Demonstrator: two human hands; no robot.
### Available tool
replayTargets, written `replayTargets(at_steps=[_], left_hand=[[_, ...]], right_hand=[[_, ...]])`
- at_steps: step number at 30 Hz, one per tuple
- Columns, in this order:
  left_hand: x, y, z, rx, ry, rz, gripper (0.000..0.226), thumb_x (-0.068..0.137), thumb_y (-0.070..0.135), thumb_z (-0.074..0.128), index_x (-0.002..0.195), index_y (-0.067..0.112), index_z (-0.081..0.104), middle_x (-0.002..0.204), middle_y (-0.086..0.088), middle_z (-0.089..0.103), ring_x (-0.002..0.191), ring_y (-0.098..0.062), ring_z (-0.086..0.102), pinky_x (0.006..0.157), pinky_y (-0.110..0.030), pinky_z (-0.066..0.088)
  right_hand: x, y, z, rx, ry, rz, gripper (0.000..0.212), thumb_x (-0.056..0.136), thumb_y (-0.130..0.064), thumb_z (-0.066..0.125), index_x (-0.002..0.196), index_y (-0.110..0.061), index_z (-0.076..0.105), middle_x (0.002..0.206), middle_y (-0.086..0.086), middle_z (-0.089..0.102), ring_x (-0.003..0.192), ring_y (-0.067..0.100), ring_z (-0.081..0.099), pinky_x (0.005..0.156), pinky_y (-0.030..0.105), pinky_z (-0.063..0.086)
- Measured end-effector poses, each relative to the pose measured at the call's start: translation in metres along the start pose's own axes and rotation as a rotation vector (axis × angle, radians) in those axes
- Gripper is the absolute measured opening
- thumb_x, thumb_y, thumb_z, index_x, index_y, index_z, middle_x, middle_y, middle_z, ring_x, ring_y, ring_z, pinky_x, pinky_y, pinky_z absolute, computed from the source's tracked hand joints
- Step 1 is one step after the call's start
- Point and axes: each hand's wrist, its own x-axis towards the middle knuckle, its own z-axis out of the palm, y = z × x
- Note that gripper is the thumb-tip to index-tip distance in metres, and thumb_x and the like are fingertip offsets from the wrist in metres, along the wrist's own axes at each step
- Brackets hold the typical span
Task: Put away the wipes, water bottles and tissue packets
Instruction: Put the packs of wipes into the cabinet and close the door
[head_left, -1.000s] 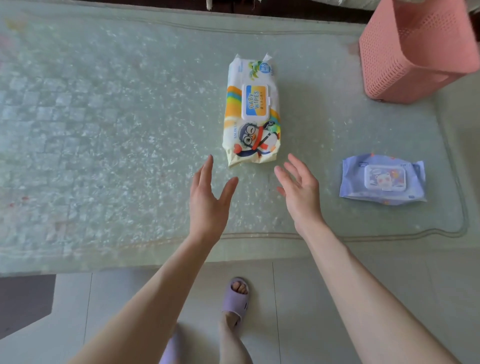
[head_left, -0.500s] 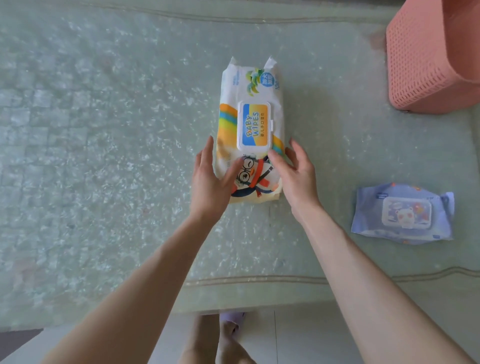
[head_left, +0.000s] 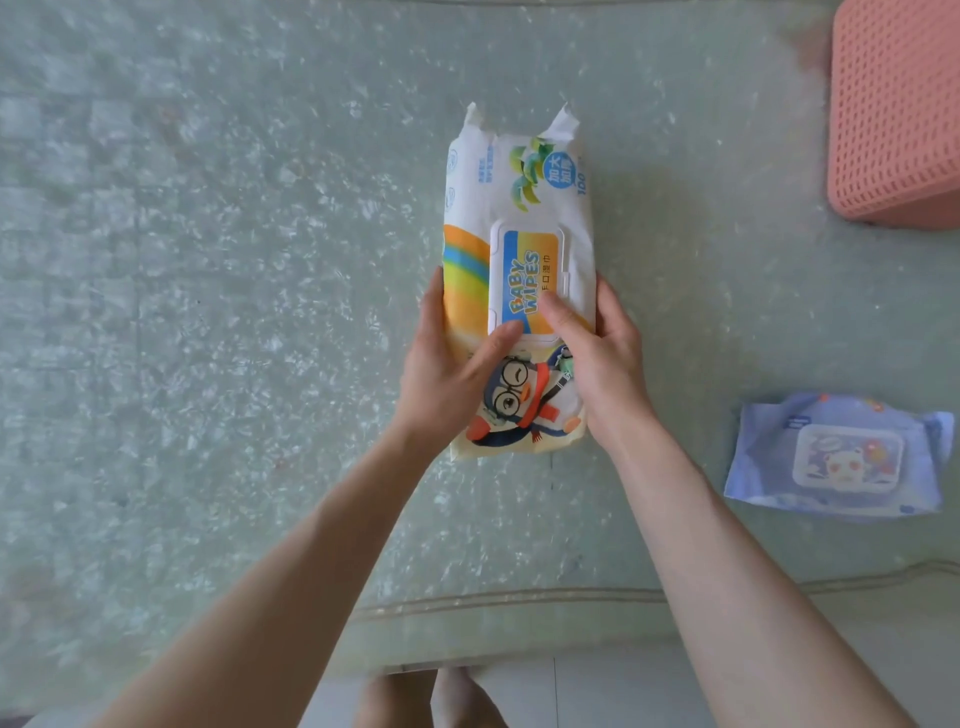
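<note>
A large white and yellow baby wipes pack (head_left: 519, 208) with a penguin picture lies lengthwise on the pale green table (head_left: 234, 286). My left hand (head_left: 447, 369) grips its left side, thumb across the top near the lid. My right hand (head_left: 597, 353) grips its right side, thumb resting on the blue and orange lid. A smaller blue wipes pack (head_left: 836, 457) lies flat on the table to the right, apart from both hands.
A pink perforated basket (head_left: 898, 114) stands at the table's far right corner. The table's front edge (head_left: 493, 603) runs just below my forearms, with tiled floor and my feet beneath it.
Both hands reached forward from open air to the large pack and closed on its two sides. The camera has moved closer over the table.
</note>
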Motion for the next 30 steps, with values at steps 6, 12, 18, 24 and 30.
replayTargets(at_steps=[6, 12, 18, 24, 30], left_hand=[[0.0, 0.0, -0.002, -0.014, 0.009, 0.014, 0.062, 0.085, 0.027, 0.073, 0.138, 0.019, 0.042, 0.113, 0.003, 0.07, 0.098, -0.014, 0.07, 0.086, -0.046, 0.057], [-0.018, -0.004, -0.016, -0.047, -0.003, 0.032, 0.054, 0.085, 0.022, 0.072, 0.132, 0.016, 0.045, 0.111, -0.001, 0.07, 0.097, -0.018, 0.071, 0.084, -0.046, 0.058], [-0.072, -0.022, -0.037, -0.102, 0.035, 0.078, 0.045, 0.085, 0.018, 0.072, 0.125, 0.02, 0.049, 0.102, 0.007, 0.072, 0.091, -0.014, 0.072, 0.073, -0.03, 0.059], [-0.156, -0.054, -0.071, -0.161, 0.095, 0.116, 0.04, 0.084, 0.018, 0.073, 0.118, 0.024, 0.053, 0.098, 0.006, 0.073, 0.088, -0.014, 0.072, 0.07, -0.029, 0.06], [-0.237, -0.096, -0.125, -0.204, 0.217, 0.122, 0.036, 0.084, 0.017, 0.073, 0.107, 0.035, 0.054, 0.092, 0.014, 0.074, 0.086, -0.01, 0.072, 0.067, -0.024, 0.058]], right_hand=[[-0.004, -0.003, 0.001, 0.022, -0.015, -0.039, 0.034, 0.083, -0.016, 0.074, 0.116, -0.018, 0.066, 0.099, 0.001, 0.076, 0.089, 0.023, 0.074, 0.072, 0.034, 0.06], [-0.023, 0.003, 0.007, 0.041, -0.057, -0.098, 0.026, 0.083, -0.012, 0.073, 0.106, -0.021, 0.069, 0.096, 0.004, 0.076, 0.088, 0.024, 0.074, 0.073, 0.036, 0.06], [-0.071, 0.025, 0.016, 0.04, -0.114, -0.13, 0.028, 0.083, -0.01, 0.073, 0.11, -0.017, 0.067, 0.096, 0.003, 0.076, 0.087, 0.02, 0.073, 0.075, 0.033, 0.059], [-0.147, 0.061, 0.029, -0.008, -0.212, -0.14, 0.024, 0.084, -0.011, 0.072, 0.105, -0.021, 0.069, 0.097, 0.003, 0.076, 0.09, 0.022, 0.073, 0.082, 0.038, 0.059], [-0.219, 0.11, 0.066, -0.068, -0.311, -0.114, 0.025, 0.084, -0.009, 0.071, 0.107, -0.018, 0.067, 0.094, 0.0, 0.076, 0.085, 0.018, 0.073, 0.077, 0.032, 0.059]])
